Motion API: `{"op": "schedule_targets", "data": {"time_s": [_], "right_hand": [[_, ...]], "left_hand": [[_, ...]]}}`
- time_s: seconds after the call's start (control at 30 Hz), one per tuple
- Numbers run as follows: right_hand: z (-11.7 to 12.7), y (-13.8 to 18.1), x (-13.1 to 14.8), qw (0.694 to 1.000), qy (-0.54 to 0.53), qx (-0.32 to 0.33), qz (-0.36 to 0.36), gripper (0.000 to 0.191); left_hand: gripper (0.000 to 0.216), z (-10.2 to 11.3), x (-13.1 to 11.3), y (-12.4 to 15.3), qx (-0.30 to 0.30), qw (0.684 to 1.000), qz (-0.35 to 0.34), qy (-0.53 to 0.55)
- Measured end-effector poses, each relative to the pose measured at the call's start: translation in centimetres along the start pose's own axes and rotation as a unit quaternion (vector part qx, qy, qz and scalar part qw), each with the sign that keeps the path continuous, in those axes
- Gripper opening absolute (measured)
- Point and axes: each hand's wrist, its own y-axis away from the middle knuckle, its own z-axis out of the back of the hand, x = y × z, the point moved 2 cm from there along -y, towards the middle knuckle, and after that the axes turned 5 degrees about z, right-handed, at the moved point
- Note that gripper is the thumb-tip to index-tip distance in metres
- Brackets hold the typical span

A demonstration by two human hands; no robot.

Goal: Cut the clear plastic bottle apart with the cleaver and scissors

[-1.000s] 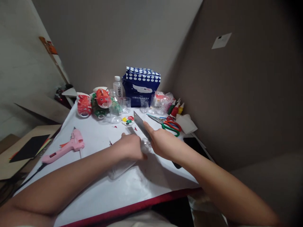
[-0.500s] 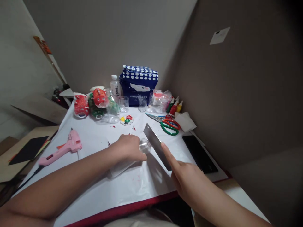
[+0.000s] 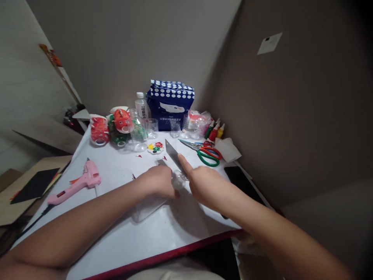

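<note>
A clear plastic bottle [image 3: 150, 208] lies on its side on the white-covered table, its neck end toward the right. My left hand [image 3: 160, 179] is closed around the bottle near its shoulder and presses it down. In my right hand [image 3: 202, 181] is a knife [image 3: 174, 155] with a broad, flat metal blade; its handle is hidden in my palm. The index finger lies along the blade's back. The blade stands across the bottle's neck end, very near my left hand; whether its edge touches the plastic, I cannot tell.
On the left rests a pink glue gun [image 3: 87, 177]. Scissors [image 3: 208, 155] and a black phone [image 3: 241, 182] lie to the right. Along the back stand red and green painted figures [image 3: 99, 131], a blue bag [image 3: 171, 107], cut clear plastic pieces and paint bottles [image 3: 214, 132]. A paint palette [image 3: 155, 147] sits mid-table.
My right hand has pushed the knife forward and to the left, toward the back of the table. My left hand and the bottle have stayed nearly in place.
</note>
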Motion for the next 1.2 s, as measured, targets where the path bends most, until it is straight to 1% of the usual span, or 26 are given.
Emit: {"op": "schedule_targets", "data": {"time_s": [0.1, 0.2, 0.27, 0.33, 0.47, 0.53, 0.63, 0.73, 0.83, 1.03, 1.13, 1.2], "right_hand": [[0.7, -1.4, -0.3, 1.0, -0.014, -0.02, 0.007, 0.084], [0.2, -1.1, -0.5, 0.999, -0.037, -0.034, -0.001, 0.08], [-0.8, 0.1, -0.5, 0.998, -0.048, -0.034, -0.025, 0.081], [-2.3, 1.8, -0.4, 0.997, -0.06, -0.023, -0.044, 0.087], [-5.3, 5.8, 0.0, 0.995, -0.083, 0.004, -0.05, 0.098], [-6.0, 7.3, 0.1, 0.994, -0.089, 0.019, -0.058, 0.1], [-5.6, 7.9, 0.1, 0.994, -0.082, 0.044, -0.063, 0.101], [-4.1, 6.6, -0.1, 0.997, -0.055, 0.039, -0.037, 0.102], [-2.4, 4.1, -0.1, 0.999, -0.03, 0.026, -0.014, 0.101], [1.0, -1.1, 0.4, 1.0, -0.019, -0.001, -0.017, 0.092], [1.6, -1.9, 0.7, 1.0, -0.018, -0.007, -0.009, 0.09], [1.2, -1.4, 0.8, 1.0, -0.013, -0.01, -0.012, 0.089]], "left_hand": [[0.06, 0.1, -0.1, 0.1, -0.005, 1.0, 0.02, -0.004], [0.055, 0.1, -0.2, 0.1, -0.015, 1.0, 0.012, -0.023], [0.05, 0.1, -0.2, 0.1, -0.02, 0.999, 0.0, -0.03], [0.047, 0.1, -0.2, 0.0, -0.021, 0.999, -0.007, -0.027], [0.041, -0.1, 0.1, -0.1, -0.016, 1.0, -0.015, -0.02], [0.042, -0.2, 0.2, -0.1, -0.016, 1.0, -0.017, -0.018], [0.046, -0.2, 0.1, 0.0, -0.012, 0.999, -0.028, -0.009], [0.046, -0.2, -0.1, 0.1, -0.01, 1.0, -0.029, -0.007], [0.047, -0.2, -0.2, 0.1, -0.019, 1.0, -0.019, -0.014], [0.057, -0.4, -0.1, 0.1, -0.032, 0.999, 0.006, -0.017], [0.06, -0.4, -0.1, 0.1, -0.03, 0.999, 0.008, -0.021], [0.06, -0.3, -0.2, 0.2, -0.028, 0.999, 0.006, -0.027]]}}
